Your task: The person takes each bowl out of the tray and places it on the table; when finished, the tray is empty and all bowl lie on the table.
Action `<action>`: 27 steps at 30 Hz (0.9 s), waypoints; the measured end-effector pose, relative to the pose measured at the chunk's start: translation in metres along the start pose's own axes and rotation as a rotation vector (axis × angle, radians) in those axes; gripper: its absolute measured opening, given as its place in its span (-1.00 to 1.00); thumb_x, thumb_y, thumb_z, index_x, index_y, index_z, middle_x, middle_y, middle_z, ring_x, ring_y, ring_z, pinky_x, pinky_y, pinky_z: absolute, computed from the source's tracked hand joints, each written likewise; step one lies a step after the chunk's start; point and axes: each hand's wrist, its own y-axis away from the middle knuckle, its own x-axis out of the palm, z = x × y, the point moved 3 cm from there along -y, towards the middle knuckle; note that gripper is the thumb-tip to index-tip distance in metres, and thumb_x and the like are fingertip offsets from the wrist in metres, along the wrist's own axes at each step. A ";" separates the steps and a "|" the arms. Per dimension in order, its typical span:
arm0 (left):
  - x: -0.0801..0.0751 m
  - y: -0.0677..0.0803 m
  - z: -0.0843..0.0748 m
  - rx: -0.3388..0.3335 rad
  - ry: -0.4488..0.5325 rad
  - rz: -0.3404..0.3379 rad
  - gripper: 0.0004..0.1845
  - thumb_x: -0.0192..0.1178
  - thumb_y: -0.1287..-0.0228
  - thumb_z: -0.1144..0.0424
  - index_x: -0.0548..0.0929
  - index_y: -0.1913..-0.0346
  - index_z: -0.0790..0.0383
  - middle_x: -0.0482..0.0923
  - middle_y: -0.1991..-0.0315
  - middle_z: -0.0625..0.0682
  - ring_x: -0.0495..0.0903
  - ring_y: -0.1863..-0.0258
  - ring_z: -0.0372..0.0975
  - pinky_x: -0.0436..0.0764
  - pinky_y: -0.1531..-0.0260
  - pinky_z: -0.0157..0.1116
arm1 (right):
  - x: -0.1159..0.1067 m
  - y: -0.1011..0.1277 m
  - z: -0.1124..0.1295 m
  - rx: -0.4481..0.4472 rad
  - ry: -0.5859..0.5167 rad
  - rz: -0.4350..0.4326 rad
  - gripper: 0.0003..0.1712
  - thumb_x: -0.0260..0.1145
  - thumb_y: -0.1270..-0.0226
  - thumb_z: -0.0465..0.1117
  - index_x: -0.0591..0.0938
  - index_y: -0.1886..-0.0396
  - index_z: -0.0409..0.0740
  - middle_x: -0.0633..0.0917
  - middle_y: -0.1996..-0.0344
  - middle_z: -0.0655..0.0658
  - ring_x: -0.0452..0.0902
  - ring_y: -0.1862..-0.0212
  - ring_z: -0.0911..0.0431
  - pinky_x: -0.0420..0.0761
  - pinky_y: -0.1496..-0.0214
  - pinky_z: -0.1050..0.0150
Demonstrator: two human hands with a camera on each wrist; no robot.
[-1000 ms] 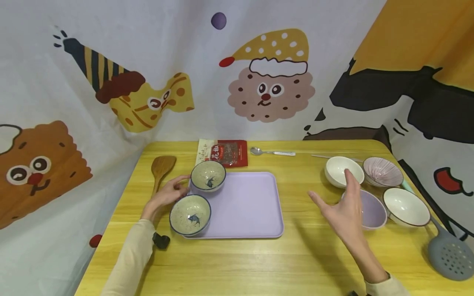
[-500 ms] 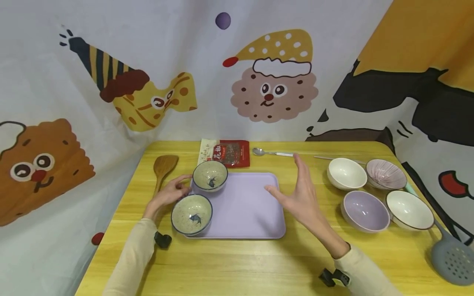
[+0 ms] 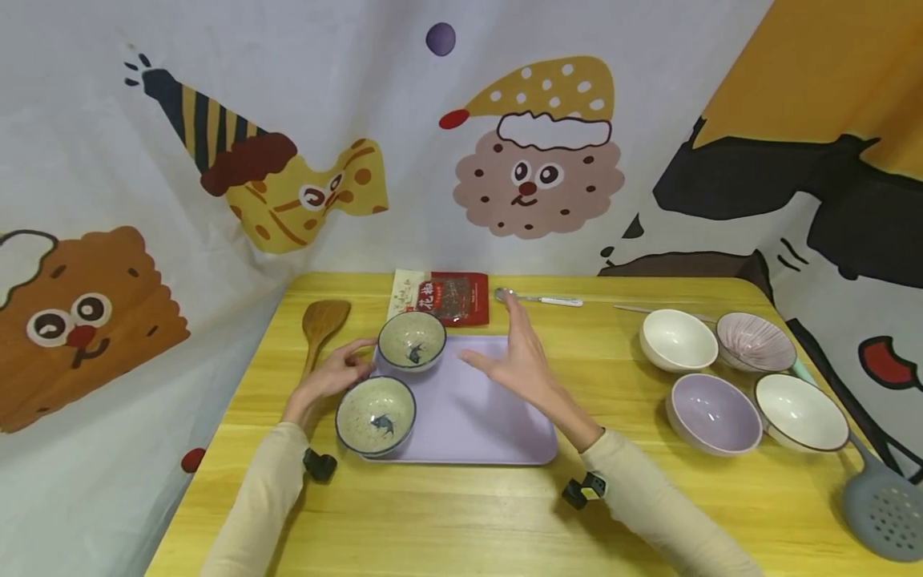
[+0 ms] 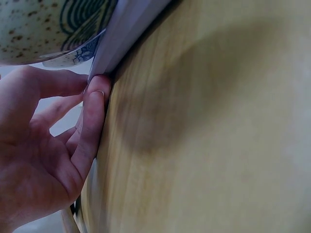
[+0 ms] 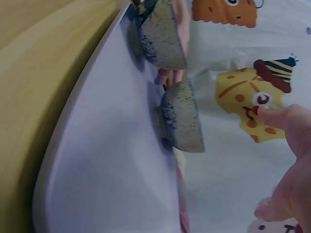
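table (image 3: pixel 461 513) – glossy yellow wood | tray (image 3: pixel 497 417) – smooth matt lilac plastic | speckled bowls (image 3: pixel 376 414) – glazed ceramic

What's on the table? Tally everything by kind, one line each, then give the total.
Speckled fish bowls: 2
White bowls: 2
Pink ribbed bowl: 1
Lilac bowl: 1
Lilac tray: 1
Wooden spatula: 1
Metal spoon: 1
Grey slotted spoon: 1
Red packet: 1
Total: 11

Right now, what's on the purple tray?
Two speckled fish bowls sit along the purple tray's left side. The right hand hovers open above it, covering some tray surface beneath.
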 end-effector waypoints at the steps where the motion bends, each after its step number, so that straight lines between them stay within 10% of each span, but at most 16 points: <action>1: 0.000 0.000 0.001 -0.004 0.000 -0.003 -0.37 0.17 -0.43 0.27 0.31 -0.50 0.28 0.61 0.33 0.16 0.50 0.44 -0.21 0.52 0.44 -0.33 | 0.005 -0.003 -0.001 -0.003 -0.002 0.017 0.42 0.59 -0.05 0.21 -0.11 -0.66 -0.10 0.03 -0.63 -0.24 0.02 -0.60 -0.19 0.19 -0.52 -0.27; 27: 0.000 -0.004 0.002 -0.061 -0.023 0.000 -0.39 0.16 -0.44 0.25 0.33 -0.50 0.22 0.62 0.30 0.16 0.54 0.41 -0.21 0.56 0.39 -0.32 | 0.099 -0.051 -0.009 -0.081 -0.026 0.381 0.60 0.68 0.11 0.19 -0.19 -0.64 -0.26 -0.06 -0.62 -0.38 -0.09 -0.62 -0.22 0.07 -0.59 -0.17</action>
